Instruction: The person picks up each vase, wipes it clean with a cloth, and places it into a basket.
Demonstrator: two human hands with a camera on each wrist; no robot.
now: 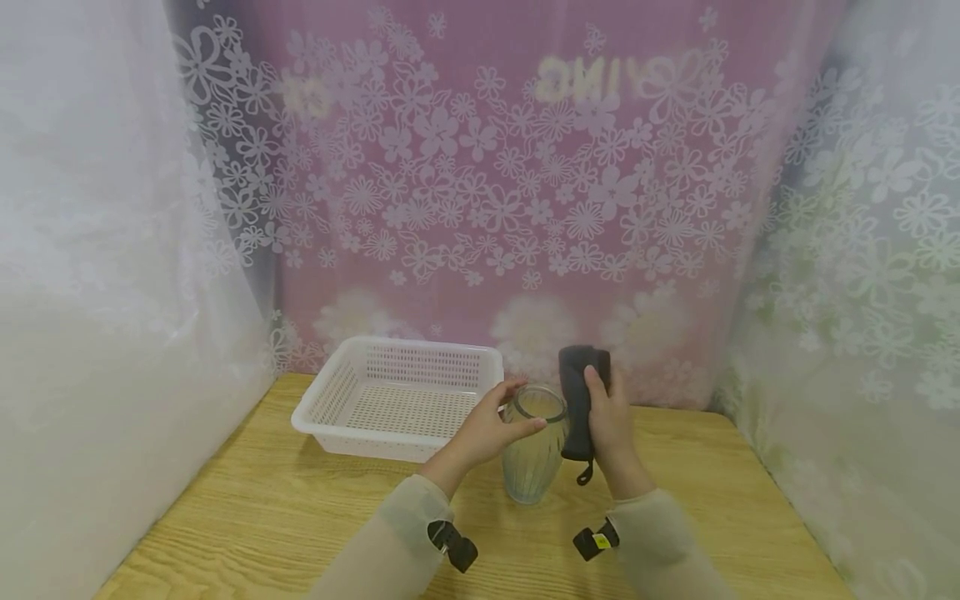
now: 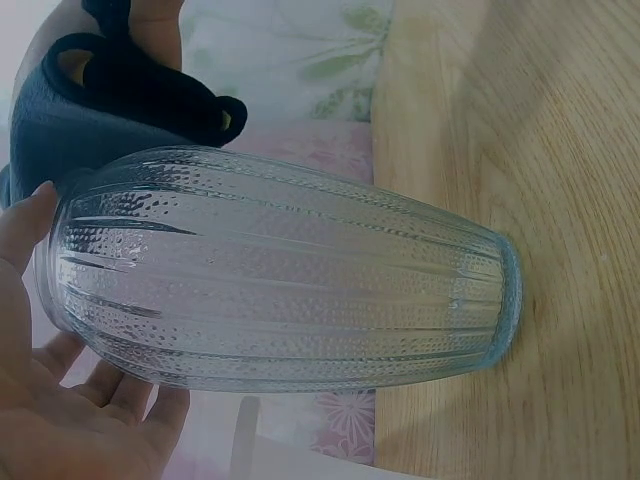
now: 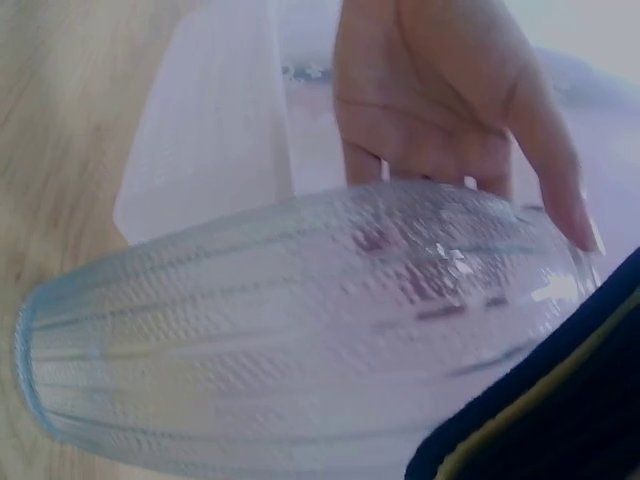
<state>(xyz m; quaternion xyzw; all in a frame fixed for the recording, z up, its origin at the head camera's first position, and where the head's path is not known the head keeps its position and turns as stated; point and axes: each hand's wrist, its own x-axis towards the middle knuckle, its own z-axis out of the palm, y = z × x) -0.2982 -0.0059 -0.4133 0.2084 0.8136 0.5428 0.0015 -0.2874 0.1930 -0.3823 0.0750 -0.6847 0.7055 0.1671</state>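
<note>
A clear ribbed glass vase [image 1: 531, 462] stands nearly upright in front of me, its mouth facing up and its base low at the wooden table. My left hand [image 1: 483, 429] holds it near the rim, thumb on the near side and fingers round the far side. In the left wrist view the vase [image 2: 290, 275] shows dimpled glass between its ribs. My right hand [image 1: 611, 425] grips a long dark cloth item [image 1: 576, 408] with a small hanging loop, close beside the vase's mouth. Yellow edging shows on this cloth item [image 3: 545, 390] in the right wrist view.
A white plastic basket [image 1: 397, 444] with slotted walls sits at the back left, just behind my left hand. The wooden table [image 1: 247, 517] ends at a flowered curtain [image 1: 480, 208] at the back, with pale sheets hanging on both sides.
</note>
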